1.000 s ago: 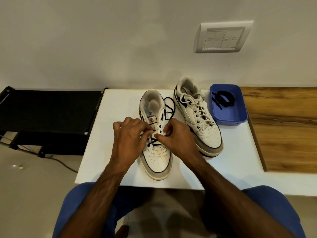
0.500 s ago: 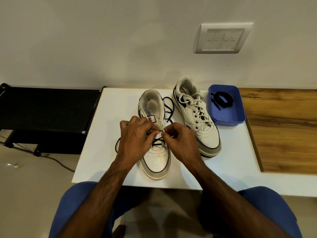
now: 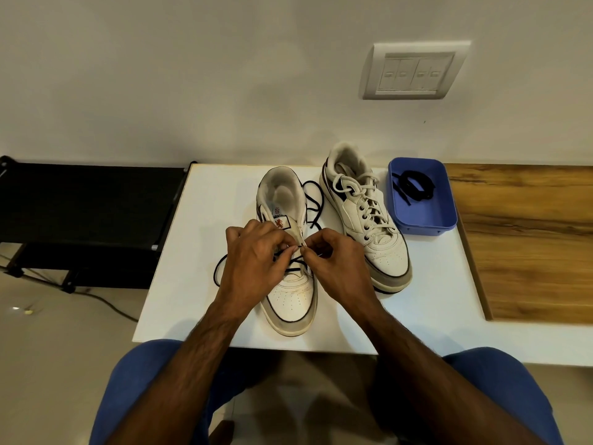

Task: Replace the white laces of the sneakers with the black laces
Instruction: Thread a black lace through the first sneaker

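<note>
From my remote seat I read the risks left to right. Just left of the left hand (image 3: 256,256) a slack loop of the black lace (image 3: 221,268) spills onto the white table (image 3: 199,220); if that hand tugs unevenly, I judge the two ends could come out mismatched, or the loop could snag under the near sneaker (image 3: 288,284). The left hand is curled over the sneaker's tongue, fingertips pinching the lace at an eyelet, and the right hand (image 3: 333,261) meets it there, thumb and forefinger pinched on the lace tip. The tip is small and partly hidden, so it could slip out or miss the hole, and I cannot tell which eyelet it is aimed at. Behind the right hand more black lace curls beside the collar, and could knot if pulled blindly. Right of that hand the second sneaker (image 3: 369,220) still wears its white laces (image 3: 362,197), and beyond it the spare black lace (image 3: 414,184) waits in the blue tray (image 3: 426,224). Compared with a second ago, both hands sit closer together over the tongue, and the loop on the left now shows.
</note>
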Demonstrator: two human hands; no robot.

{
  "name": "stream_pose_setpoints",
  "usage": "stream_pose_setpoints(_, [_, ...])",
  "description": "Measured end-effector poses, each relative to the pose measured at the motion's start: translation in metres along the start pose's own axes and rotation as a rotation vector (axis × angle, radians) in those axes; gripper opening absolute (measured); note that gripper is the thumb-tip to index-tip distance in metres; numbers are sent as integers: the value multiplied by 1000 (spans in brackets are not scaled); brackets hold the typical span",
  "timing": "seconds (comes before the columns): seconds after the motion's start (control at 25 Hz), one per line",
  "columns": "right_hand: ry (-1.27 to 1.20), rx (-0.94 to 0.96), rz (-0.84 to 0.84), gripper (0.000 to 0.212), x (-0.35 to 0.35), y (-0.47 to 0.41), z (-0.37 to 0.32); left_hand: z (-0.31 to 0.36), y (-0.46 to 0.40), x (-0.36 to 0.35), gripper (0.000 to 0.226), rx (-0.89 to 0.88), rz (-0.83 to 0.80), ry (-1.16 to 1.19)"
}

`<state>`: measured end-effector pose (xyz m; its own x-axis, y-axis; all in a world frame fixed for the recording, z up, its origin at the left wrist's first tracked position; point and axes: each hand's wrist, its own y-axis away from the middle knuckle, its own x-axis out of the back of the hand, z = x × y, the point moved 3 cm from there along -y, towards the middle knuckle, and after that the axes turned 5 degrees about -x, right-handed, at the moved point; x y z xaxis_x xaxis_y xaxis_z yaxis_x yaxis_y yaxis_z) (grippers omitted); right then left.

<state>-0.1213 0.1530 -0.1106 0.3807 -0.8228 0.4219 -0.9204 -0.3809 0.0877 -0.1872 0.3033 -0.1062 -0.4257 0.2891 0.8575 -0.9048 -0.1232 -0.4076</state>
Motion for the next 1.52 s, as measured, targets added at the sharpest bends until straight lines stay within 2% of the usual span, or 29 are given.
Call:
stream_pose_setpoints(0.44, [-4,3,11,7,0,0,1,4,-1,-2,4,31,1,0])
stream_pose_setpoints(0.6, [-7,2,12,6,0,0,1,7,-1,-2,15,47,-7,10])
stream_pose_setpoints(0.88, [2,4,12,5,0,0,2,8,0,-5,18,72,-25,53])
stream_pose_setpoints(1.28, [-16,-1,26,9,-1,3,2,6,1,-5,8,50,9,30])
stream_pose_setpoints(1.52, [-15,-30,26,7,-1,3,3,4,0,-7,3,81,15,102])
